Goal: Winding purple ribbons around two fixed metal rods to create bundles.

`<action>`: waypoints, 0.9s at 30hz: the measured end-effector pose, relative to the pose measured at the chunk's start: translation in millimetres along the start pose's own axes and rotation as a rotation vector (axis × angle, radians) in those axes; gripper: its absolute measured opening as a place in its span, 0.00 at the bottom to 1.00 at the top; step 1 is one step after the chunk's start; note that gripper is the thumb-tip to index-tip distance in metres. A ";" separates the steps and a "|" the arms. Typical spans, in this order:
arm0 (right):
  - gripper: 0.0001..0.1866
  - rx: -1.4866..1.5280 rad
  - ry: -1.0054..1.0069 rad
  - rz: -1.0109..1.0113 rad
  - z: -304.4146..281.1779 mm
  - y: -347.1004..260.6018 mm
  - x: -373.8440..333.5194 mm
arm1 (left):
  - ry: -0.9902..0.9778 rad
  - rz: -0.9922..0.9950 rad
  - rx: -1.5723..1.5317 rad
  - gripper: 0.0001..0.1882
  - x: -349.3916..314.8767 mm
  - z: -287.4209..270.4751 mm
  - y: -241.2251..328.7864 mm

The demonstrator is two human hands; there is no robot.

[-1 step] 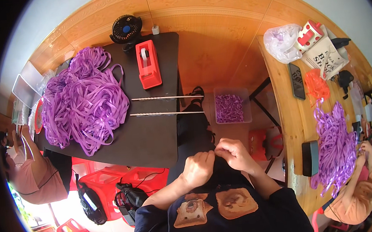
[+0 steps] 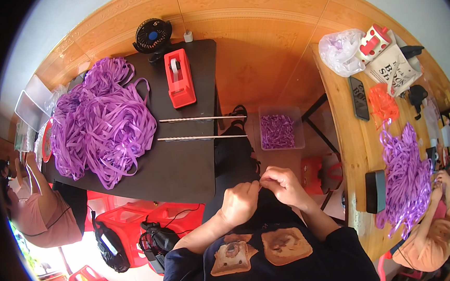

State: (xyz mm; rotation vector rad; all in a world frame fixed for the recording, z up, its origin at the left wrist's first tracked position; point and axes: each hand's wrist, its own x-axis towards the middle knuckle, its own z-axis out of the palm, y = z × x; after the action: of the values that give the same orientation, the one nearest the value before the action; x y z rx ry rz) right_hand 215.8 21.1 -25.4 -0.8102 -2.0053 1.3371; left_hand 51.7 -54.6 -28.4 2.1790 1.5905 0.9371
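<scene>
- Ribbon [image 2: 96, 134] is lying heaped on the black table [image 2: 182, 169], ahead and to the left; loops are straying at its right side.
- Left hand [image 2: 240, 202] is curling in above the lap; right hand [image 2: 283, 186] is meeting it at the fingertips, thumb and forefinger pinching. Both are closing tight; cannot tell what, if anything, is sitting between the tips.
- Ribbon is looking light, limp and smooth, probably slippery, hardly fragile; tangling is seeming the likelier trouble. A loose outer loop is offering the best hold, pinched flat.
- Sticks [image 2: 202, 137], a thin pair, are jutting past the table's right edge, looking stiff and easy to knock; mid-length is promising a steadier grip.
- Tub [image 2: 298, 127] is standing on the floor beyond the hands, holding short purple pieces [image 2: 277, 132].
- Room is opening between the black table and the wood table [image 2: 358, 147]; their edges are bounding sideways reach.
</scene>
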 end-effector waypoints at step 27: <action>0.06 0.051 -0.194 -0.155 -34.8 -5.1 17.9 | -0.336 -0.639 -1.370 0.08 10.8 -2.6 -25.4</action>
State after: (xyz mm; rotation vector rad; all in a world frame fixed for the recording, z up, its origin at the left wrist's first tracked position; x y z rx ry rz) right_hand 229.6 53.1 -7.0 -0.5069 -2.1239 1.4152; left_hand 33.2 -36.0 -37.4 0.7485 0.8521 0.9135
